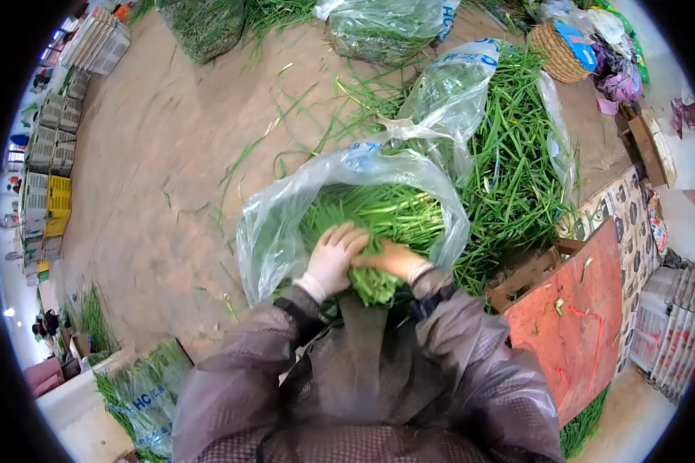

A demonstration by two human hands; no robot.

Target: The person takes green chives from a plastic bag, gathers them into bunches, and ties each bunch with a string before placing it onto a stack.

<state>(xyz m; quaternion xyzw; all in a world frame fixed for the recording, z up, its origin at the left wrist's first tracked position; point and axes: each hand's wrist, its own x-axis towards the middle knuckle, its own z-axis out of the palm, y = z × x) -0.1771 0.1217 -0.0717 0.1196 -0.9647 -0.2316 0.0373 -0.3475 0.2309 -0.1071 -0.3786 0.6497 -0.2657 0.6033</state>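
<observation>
A bunch of long green stalks that look like chives (376,285) lies under both my hands, cut ends toward my body. My left hand (333,256), in a pale glove, has its fingers curled over the left side of the bunch. From the other side my right hand (390,261), slightly blurred, grips the same bunch; its fingertips are partly hidden. Around and beyond the hands, a see-through plastic bag (270,212) gapes toward me, with more green stalks (405,216) inside it.
A large heap of loose stalks (513,147) lies to the right, beside a red board (571,316). Filled bags (386,35) stand at the back, near a woven basket (560,50). Stacked crates (50,147) line the left wall; another bag of greens (150,401) is at lower left.
</observation>
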